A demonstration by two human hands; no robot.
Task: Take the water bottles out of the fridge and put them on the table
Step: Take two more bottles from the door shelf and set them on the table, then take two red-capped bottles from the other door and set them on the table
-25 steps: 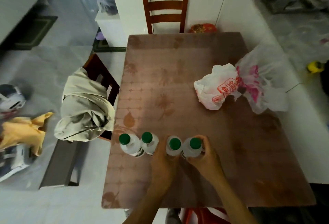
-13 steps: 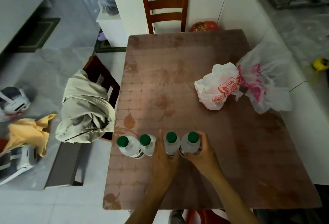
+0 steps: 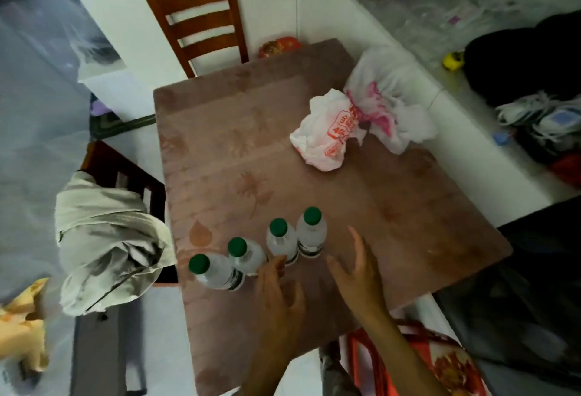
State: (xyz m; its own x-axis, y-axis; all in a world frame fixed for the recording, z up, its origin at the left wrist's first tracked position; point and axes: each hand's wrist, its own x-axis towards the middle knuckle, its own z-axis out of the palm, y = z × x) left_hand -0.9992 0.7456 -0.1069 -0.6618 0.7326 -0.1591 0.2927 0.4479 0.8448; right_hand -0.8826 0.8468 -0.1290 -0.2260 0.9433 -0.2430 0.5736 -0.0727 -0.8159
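Four clear plastic water bottles with green caps stand in a slanting row at the lower middle of the frame, near the table's left edge: the first bottle [image 3: 215, 271] lowest and farthest left, the second bottle [image 3: 246, 255] just beside it, the third bottle [image 3: 281, 240] next, and the fourth bottle [image 3: 311, 233] highest and farthest right. Each carries a dark label band around its lower body, and neighbouring bottles sit touching or nearly so. The left hand [image 3: 279, 293] lies low over the tabletop with fingers loosely extended, its fingertips [image 3: 276, 262] at the base of the second and third bottles; whether they press on the plastic cannot be told, and it closes around nothing. The right hand [image 3: 358, 270] is spread open, palm down, just to the right of the fourth bottle and apart from it, holding nothing. The table [image 3: 393, 216] has a brown top printed with faint leaf shapes. Toward the upper right of it rest a crumpled white plastic bag with red print [image 3: 323, 138] and, touching it, a white bag with pink print [image 3: 390, 106]. A wooden chair [image 3: 198, 21] stands at the far end in the upper middle, and a second chair at the left edge bears a grey-beige garment [image 3: 107, 244]. The floor is pale tile.
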